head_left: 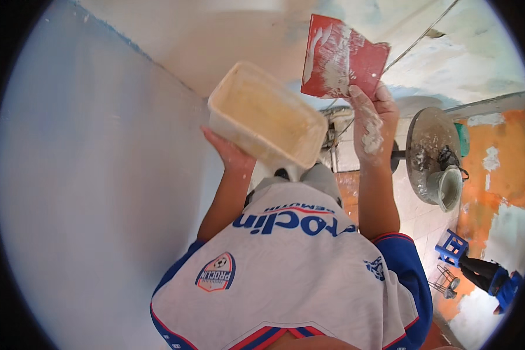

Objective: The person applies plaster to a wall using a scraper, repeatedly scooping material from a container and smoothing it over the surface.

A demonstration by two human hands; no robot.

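My left hand [230, 150] supports a whitish rectangular plastic tub [267, 153] from its left side, and most of my fingers are hidden under it. The tub tilts so that its inside shows, with a thin yellowish-white residue over its bottom and walls. Raised to the right of the tub, my right hand [374, 119] grips a red flat putty spreader [367, 65] by its lower edge, thumb on the near face. White putty is smeared across the spreader's face and along my thumb.
A pale wall [99, 175] stands close on my left. To the right is a round, stained table [420, 137] with a grey bucket [449, 189] at its edge. Farther down are a blue stool [451, 248] and what looks like a person in dark and blue clothing [484, 271].
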